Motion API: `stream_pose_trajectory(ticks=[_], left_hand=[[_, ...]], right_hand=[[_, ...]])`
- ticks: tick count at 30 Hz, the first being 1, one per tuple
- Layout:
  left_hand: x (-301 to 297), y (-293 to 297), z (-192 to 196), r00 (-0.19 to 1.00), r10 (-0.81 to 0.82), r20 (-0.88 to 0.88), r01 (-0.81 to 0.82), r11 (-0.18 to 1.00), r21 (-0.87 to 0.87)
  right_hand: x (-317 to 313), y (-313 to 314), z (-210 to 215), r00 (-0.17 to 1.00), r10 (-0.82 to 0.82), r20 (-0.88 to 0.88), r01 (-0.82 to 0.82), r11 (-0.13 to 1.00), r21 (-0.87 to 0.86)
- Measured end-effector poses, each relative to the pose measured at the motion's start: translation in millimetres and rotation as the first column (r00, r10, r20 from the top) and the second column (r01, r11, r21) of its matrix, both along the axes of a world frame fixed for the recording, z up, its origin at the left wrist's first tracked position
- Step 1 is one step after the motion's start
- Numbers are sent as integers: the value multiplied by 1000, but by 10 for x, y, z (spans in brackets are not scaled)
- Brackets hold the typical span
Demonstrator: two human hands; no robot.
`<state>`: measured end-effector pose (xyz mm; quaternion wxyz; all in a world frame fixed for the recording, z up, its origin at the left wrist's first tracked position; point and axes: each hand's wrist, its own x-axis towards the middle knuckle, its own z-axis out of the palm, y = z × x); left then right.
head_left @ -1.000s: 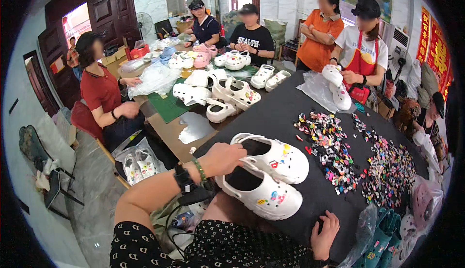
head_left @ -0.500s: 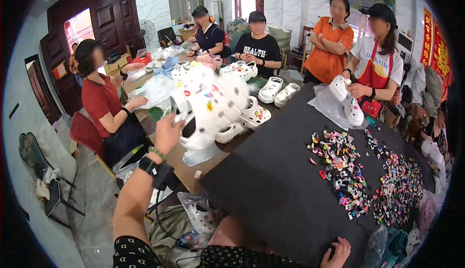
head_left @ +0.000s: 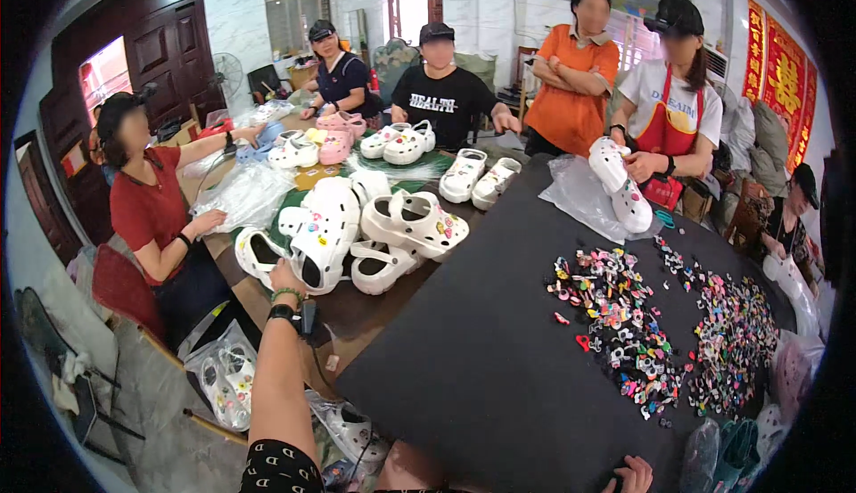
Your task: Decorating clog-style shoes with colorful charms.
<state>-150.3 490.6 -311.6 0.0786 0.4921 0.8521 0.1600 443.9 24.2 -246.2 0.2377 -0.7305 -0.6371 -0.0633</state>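
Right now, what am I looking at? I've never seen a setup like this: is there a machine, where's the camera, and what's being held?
There's no robot here, just a person's two bare hands. The view comes from the left one of two wide cameras worn on that person's head, looking down; straight edges bend toward the rim. The left hand is at the heel end of some white clogs; whether it grips them is hard to tell. The right hand, partly cut off by the lower edge, is at the black tabletop. Small colourful charms lie spread there in heaps. Across the table, a person in a red apron holds decorated white footwear.
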Motion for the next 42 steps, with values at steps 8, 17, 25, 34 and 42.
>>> stream_pose_trajectory(ticks=[8, 17, 25, 34, 42], left_hand=[[282, -176, -206, 999, -41, -26, 47, 959, 280], [686, -686, 243, 928, -367, -64, 371, 926, 69], [28, -1128, 1900, 975, -83, -207, 144, 942, 302], [-1967, -3040, 3663, 645, -129, 753, -565, 582, 585], [-1288, -3060, 2647, 989, 142, -37, -58, 610, 790]], right_hand=[[47, -21, 9, 999, 8, 35, -8, 1000, 12], [18, -87, -35, 999, 31, 16, -32, 998, 50], [63, -118, -18, 992, 93, 84, -102, 990, 101], [77, -133, -14, 993, 98, 70, -104, 991, 90], [63, -201, -29, 993, 57, 104, -67, 993, 100]])
